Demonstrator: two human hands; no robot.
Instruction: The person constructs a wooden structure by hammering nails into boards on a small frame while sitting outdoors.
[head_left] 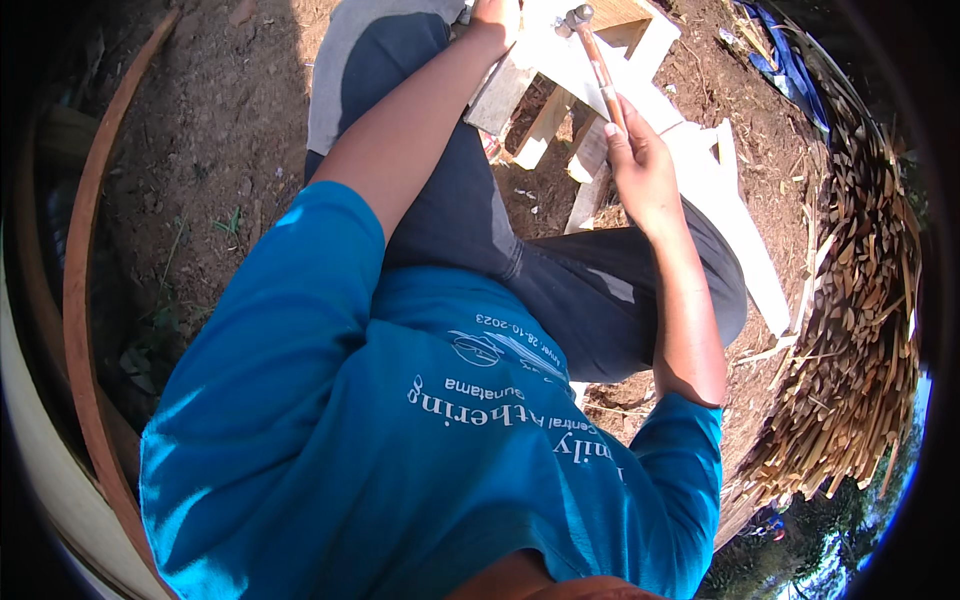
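My right hand [643, 165] is closed round the wooden handle of a hammer [602, 82]. The hammer's metal head points up and away, over a pale wooden piece in bright sun. My left hand [496, 22] reaches to the top edge of the picture, beside the same woodwork. Its fingers are mostly cut off there, so what they touch is hidden. Between my legs stands a rough wooden frame [545, 128] of several boards, with glare washing out part of its top.
At the right lies a big stack of thin split sticks [850, 330], with a blue sheet [793, 70] at its far end. Along the left runs a long curved-looking wooden beam [85, 250]. Brown soil [225, 110] with wood chips surrounds my dark trousers.
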